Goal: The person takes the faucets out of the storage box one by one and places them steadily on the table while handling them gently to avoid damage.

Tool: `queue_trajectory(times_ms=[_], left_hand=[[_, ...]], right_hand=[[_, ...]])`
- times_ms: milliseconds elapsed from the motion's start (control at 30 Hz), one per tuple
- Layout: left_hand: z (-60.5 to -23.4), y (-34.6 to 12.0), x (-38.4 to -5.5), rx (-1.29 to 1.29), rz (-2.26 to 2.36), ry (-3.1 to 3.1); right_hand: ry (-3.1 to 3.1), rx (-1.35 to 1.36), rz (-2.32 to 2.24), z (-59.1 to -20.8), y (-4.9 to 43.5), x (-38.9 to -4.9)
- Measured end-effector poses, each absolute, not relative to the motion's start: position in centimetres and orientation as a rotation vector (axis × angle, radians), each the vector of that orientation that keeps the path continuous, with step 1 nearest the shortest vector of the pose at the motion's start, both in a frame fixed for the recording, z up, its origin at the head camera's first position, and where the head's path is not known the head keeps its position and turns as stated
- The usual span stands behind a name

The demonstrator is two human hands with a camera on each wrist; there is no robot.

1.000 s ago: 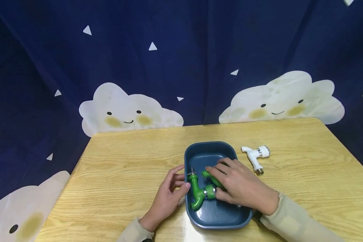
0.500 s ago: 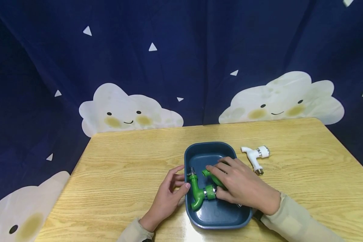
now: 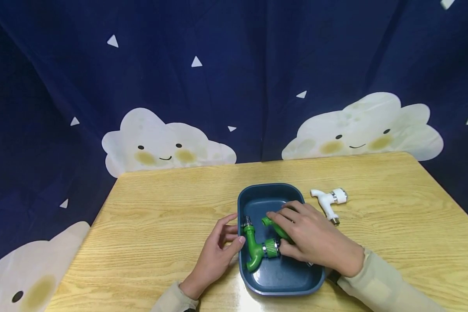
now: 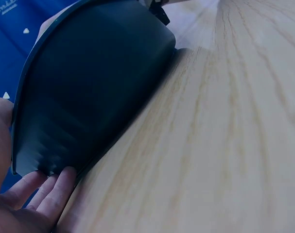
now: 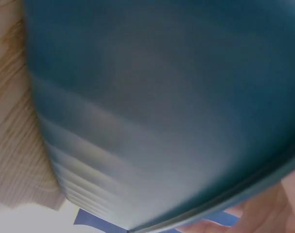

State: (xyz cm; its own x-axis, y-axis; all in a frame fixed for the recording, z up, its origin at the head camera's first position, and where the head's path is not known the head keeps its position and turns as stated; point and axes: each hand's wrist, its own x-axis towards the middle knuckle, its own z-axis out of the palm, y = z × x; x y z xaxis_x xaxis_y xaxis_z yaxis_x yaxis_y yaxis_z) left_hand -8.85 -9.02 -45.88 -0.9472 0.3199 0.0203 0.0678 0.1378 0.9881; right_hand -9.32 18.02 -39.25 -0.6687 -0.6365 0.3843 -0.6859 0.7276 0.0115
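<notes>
A dark blue plastic tub stands on the table. In its left half lies a green tap, its threaded end toward the back and its ribbed knob to the right. My right hand reaches in over the tub's right wall and grips a second green tap, mostly hidden under the fingers and palm. My left hand holds the tub's left wall, thumb on the rim. In the left wrist view, its fingertips touch the outer wall. A white tap lies outside, beyond the right hand.
The wooden table reaches back to a dark blue curtain printed with clouds and white triangles. In the right wrist view, the tub's outer wall fills most of the picture and hides most of the hand.
My right hand has shifted very slightly to the right, together with the green tap in it. The left hand, the tub, the other green tap and the white tap stay where they were.
</notes>
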Motion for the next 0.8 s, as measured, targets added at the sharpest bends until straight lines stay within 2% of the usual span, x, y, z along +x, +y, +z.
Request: queue_trajectory(times_ms=[800], left_hand=[[-45.83, -8.94, -8.78, 0.355, 1.915, 2.213]], right_hand=[[-2.567, 0.989, 0.199, -38.64, 18.34, -9.26]])
